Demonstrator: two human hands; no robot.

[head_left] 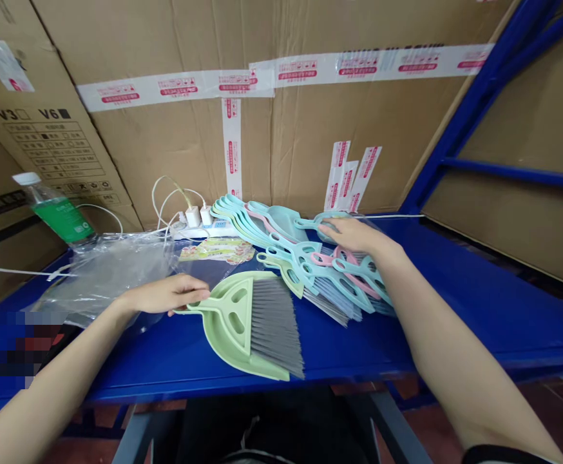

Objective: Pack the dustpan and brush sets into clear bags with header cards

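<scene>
My left hand (170, 294) grips the handle end of a green dustpan (221, 351) with a matching green brush (276, 322) nested in it, grey bristles facing right. My right hand (349, 233) reaches to the back of the pile, its fingers at the handle of a light blue item (310, 223); whether they close on it is hard to see. In front of that hand lie several brushes (346, 283) in blue, pink and green. Stacked dustpans (247, 222) in green, blue and pink lie left of it.
Clear plastic bags (112, 270) cover the left of the blue table (359, 354). A bottle with a green label (62, 216) stands behind them. White chargers on a power strip (218, 229), with cables, sit by the cardboard wall (291, 142). A printed card (218, 250) lies in front.
</scene>
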